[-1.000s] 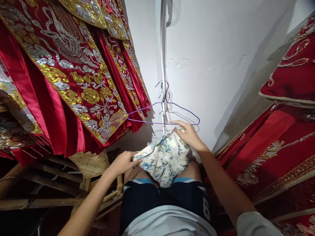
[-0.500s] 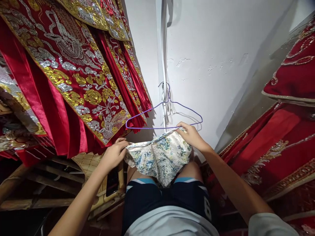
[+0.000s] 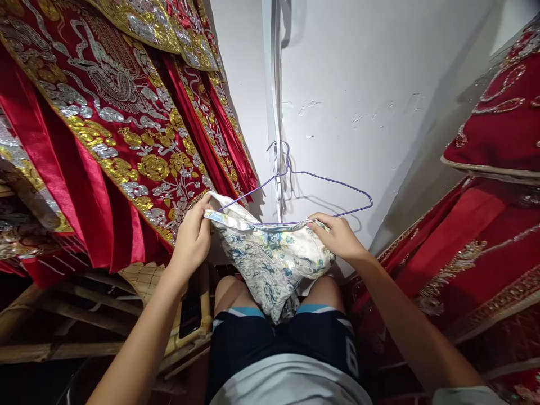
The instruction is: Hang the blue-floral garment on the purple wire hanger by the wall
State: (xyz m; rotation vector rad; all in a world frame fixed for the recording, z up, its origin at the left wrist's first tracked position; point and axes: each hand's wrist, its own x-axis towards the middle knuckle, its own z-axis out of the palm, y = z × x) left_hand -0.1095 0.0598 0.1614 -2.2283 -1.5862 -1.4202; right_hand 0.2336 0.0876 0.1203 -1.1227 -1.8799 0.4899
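Observation:
A thin white garment with a blue, green and yellow pattern hangs between my hands; folds hide its exact kind. My left hand pinches the left corner of its banded top edge. My right hand grips the same edge farther right, close to the bottom bar of a purple wire hanger. The hanger's left end reaches into the garment's opening, while its right end sticks out bare past my right hand. Its hook is caught on a white vertical strip at the wall.
Red costumes with gold and silver sequins hang at left. More red beaded cloth is at right. A bamboo chair stands lower left, with a dark phone on it. The white wall is straight ahead.
My left hand has risen and moved left with its corner of the garment, spreading the opening. The hanger's left end has gone inside, and the hanger has shifted right.

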